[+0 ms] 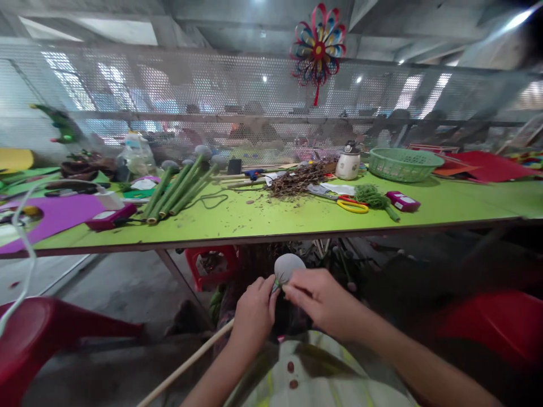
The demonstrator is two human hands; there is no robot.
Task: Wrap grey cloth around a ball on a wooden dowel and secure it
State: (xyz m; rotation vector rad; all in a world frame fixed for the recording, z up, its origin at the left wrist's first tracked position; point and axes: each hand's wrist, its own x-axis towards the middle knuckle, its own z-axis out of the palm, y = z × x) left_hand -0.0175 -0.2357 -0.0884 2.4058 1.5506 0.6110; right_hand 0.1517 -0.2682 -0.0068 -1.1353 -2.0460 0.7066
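Note:
In front of my lap is a grey cloth-covered ball, gathered at its base on a long wooden stick. The stick runs down to the lower left. My left hand is closed around it just below the ball, where a bit of green wrapping shows. Thumb and fingers of my right hand are pinched together against the gathered base of the ball. Whatever lies between those fingertips is too small to make out. Similar green-wrapped sticks with grey ball heads lie on the table ahead.
The green table carries dried twigs, yellow-handled scissors, green string, a purple box, a green basket and a white flask. Red stools stand at left and right. A white cable hangs at left.

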